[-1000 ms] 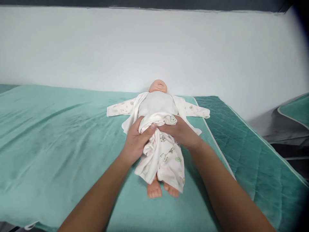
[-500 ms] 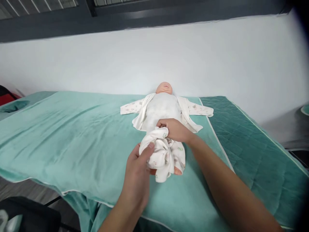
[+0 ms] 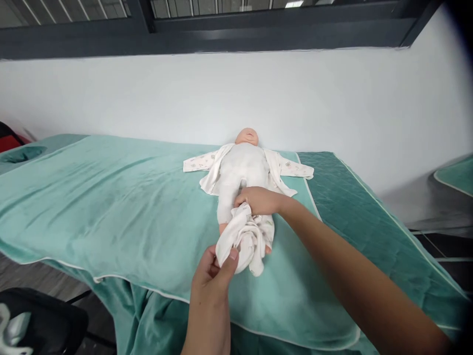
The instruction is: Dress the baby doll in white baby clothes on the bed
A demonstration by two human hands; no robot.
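Observation:
A baby doll [image 3: 244, 165] lies on its back, its head toward the wall, in a white undergarment. Under it an open white patterned jacket [image 3: 201, 162] has both sleeves spread. Bunched white patterned pants [image 3: 246, 235] cover one of the doll's lower legs, on the right; the other leg shows a bare part below the white fabric. My left hand [image 3: 216, 271] pinches the lower left edge of the pants. My right hand [image 3: 258, 199] grips their upper edge between the doll's legs, its fingertips partly hidden.
A light green blanket [image 3: 148, 212] covers the bed, with a darker green quilted cover [image 3: 354, 197] on the right. Behind stands a white wall [image 3: 207, 98]. A black chair [image 3: 44, 320] holding pale items is at the lower left.
My left hand has pulled the pants down and toward me, off the doll's left-side leg, which now shows. My right hand stays near the crotch. The view has shifted slightly.

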